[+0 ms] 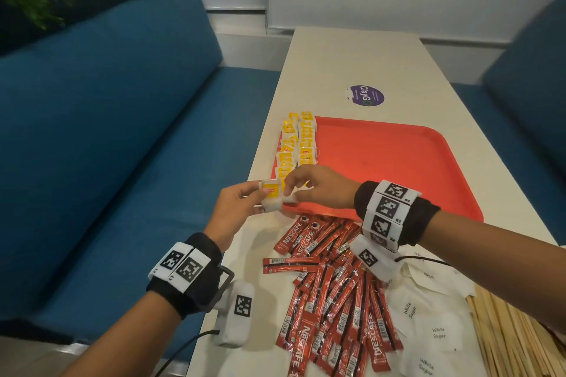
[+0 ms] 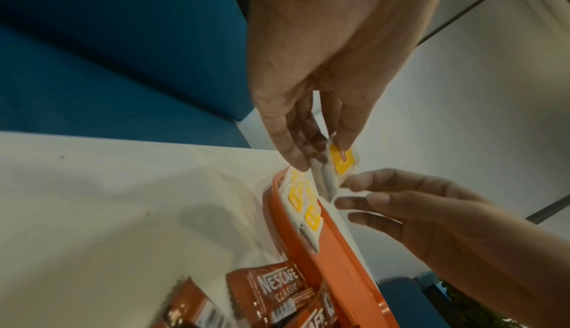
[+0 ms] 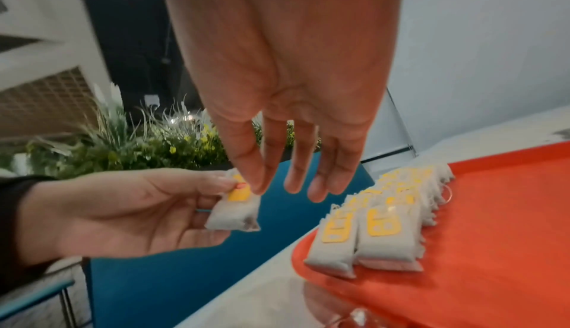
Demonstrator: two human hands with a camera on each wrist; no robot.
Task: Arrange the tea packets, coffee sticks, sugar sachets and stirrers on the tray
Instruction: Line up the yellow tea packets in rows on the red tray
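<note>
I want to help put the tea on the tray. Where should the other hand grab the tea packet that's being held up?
Pinch the tea packet by its free lower white half, coming from the tray side. The left hand already holds the yellow-labelled top, so the bottom hangs clear toward the right hand.

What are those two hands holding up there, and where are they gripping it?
A small stack of tea packets. The left hand pinches it at the yellow-labelled top end; the right hand reaches its fingertips to that same top edge.
</note>
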